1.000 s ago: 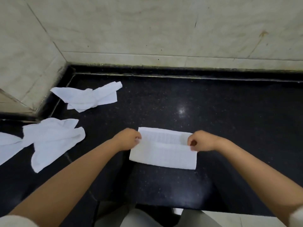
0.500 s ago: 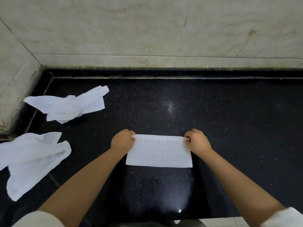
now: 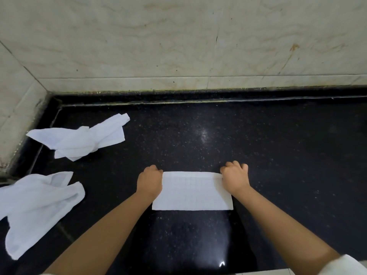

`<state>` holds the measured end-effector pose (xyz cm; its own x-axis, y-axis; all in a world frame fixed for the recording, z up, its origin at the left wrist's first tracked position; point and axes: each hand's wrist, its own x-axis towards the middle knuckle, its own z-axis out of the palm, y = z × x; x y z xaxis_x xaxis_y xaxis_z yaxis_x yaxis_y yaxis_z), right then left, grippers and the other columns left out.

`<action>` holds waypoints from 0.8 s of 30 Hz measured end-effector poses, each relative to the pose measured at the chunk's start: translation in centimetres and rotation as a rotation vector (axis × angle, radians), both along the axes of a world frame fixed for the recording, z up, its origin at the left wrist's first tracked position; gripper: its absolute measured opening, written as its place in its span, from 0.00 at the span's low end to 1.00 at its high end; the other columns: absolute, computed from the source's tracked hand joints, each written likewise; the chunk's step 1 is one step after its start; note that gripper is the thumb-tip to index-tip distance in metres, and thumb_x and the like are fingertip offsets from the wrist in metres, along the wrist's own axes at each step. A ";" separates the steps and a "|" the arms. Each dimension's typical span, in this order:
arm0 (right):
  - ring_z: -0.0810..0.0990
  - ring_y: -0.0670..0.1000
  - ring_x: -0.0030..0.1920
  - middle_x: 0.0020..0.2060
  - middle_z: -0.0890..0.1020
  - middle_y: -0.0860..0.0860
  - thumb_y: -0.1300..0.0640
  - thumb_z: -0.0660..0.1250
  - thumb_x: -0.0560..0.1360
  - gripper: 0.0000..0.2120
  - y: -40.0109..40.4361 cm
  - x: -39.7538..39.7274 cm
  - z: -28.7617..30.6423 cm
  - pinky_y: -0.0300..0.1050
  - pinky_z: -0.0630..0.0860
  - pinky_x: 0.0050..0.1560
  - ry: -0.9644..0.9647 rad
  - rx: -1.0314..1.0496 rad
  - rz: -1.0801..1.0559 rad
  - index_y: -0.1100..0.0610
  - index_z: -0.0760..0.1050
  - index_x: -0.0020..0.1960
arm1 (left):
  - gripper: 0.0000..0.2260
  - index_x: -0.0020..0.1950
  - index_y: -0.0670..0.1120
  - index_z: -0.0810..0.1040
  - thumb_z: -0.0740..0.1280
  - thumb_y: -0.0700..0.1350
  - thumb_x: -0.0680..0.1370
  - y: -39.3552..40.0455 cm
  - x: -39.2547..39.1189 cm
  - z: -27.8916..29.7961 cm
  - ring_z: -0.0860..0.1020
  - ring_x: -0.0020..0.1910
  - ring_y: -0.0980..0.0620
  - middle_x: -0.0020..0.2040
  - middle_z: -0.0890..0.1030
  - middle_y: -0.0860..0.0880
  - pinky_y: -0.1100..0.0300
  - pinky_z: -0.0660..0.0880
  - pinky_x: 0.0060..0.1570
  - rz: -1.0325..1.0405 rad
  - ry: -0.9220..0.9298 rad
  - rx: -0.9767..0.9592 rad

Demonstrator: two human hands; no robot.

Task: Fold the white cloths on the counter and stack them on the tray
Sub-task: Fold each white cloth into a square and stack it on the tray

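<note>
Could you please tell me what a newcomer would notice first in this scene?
Front and centre, a neat folded cloth lies on the black counter, the left hand and right hand holding its far corners. At the left lie two crumpled cloths, one near the wall corner, one nearer.

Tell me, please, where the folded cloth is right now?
The folded cloth lies flat on the black counter at centre, held between the left hand and right hand.

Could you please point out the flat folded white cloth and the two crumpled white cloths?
Flat folded white cloth (image 3: 191, 192): head view, centre.
Far crumpled white cloth (image 3: 79, 137): head view, bunched middle.
Near crumpled white cloth (image 3: 35, 203): head view, middle.
</note>
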<state>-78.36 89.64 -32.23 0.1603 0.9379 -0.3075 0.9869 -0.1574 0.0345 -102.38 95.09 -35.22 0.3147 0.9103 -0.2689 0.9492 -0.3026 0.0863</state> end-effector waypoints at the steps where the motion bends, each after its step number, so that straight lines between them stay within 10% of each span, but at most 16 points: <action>1: 0.68 0.53 0.58 0.54 0.75 0.51 0.65 0.57 0.74 0.14 0.0 0.1 0.3 0.47 0.61 0.59 0.010 0.001 0.000 0.55 0.76 0.54 | 0.13 0.60 0.42 0.75 0.57 0.39 0.79 0.2 -0.1 0.2 0.74 0.55 0.48 0.58 0.74 0.44 0.58 0.72 0.53 0.051 -0.054 -0.040; 6: 0.69 0.54 0.57 0.52 0.77 0.52 0.64 0.58 0.74 0.12 -0.1 0.5 2.9 0.44 0.61 0.49 0.094 0.138 0.027 0.57 0.76 0.53 | 0.09 0.53 0.40 0.78 0.60 0.37 0.77 0.5 -0.6 2.2 0.75 0.51 0.46 0.55 0.74 0.42 0.58 0.72 0.48 0.169 -0.243 -0.134; 13: 0.76 0.60 0.40 0.35 0.79 0.58 0.71 0.67 0.60 0.07 -1.8 2.3 6.2 0.49 0.71 0.37 0.311 0.841 0.057 0.63 0.76 0.37 | 0.03 0.40 0.37 0.76 0.64 0.33 0.69 0.5 -1.5 8.8 0.71 0.38 0.47 0.39 0.76 0.42 0.57 0.67 0.36 -0.049 -0.573 0.386; 18: 0.72 0.53 0.43 0.35 0.80 0.54 0.71 0.71 0.56 0.11 -7.2 1.6 0.1 0.45 0.63 0.40 0.223 0.634 0.094 0.59 0.76 0.34 | 0.04 0.35 0.40 0.77 0.65 0.33 0.64 -3.7 -3.1 3.3 0.77 0.33 0.42 0.35 0.78 0.42 0.55 0.75 0.30 -0.219 -0.326 0.241; 24: 0.82 0.56 0.42 0.37 0.81 0.51 0.68 0.77 0.52 0.15 -9.7 0.7 -2.7 0.53 0.75 0.42 0.195 0.329 0.088 0.57 0.81 0.36 | 0.07 0.48 0.40 0.79 0.67 0.38 0.71 -7.2 -4.1 0.1 0.75 0.51 0.46 0.50 0.78 0.45 0.54 0.73 0.48 -0.138 -0.304 -0.017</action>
<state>-77.62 79.97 -34.94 0.0434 0.9990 -0.0050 0.9803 -0.0436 -0.1928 -106.50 87.88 -35.13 0.5032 0.8495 -0.1584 0.8291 -0.4229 0.3656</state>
